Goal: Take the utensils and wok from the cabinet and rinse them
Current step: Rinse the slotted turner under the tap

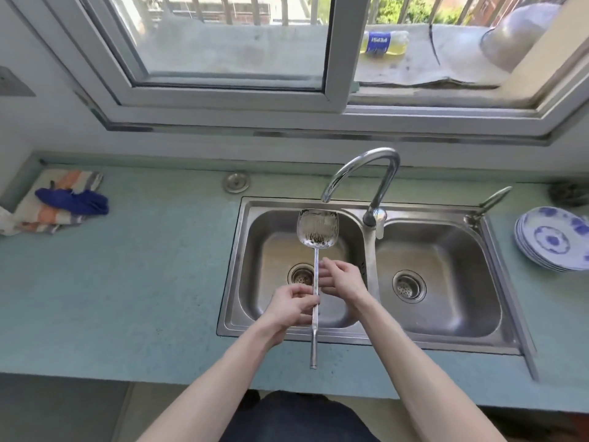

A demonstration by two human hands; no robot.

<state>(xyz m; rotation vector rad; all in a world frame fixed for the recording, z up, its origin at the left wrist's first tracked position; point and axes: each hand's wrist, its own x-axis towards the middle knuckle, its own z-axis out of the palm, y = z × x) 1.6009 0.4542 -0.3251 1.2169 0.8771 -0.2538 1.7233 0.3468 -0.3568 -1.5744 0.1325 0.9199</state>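
**Spatula held over the left basin, under the tap**

Far left, a striped cloth [54, 202] lies by the counter's [143, 282] far edge, with bare worktop between it and the sink [510, 333]. The left hand [293, 306] grips the steel spatula [315, 250] at mid-handle, fingers curled round it; its blade sits just below the tap [366, 173] spout, its butt overhanging the sink's near rim. The right hand [342, 277] is relaxed, fingers touching the handle. Plates [553, 239] are stacked far right

bright daylight through the window [229, 43], glare on the sink [446, 330], edges bent by wide-angle.
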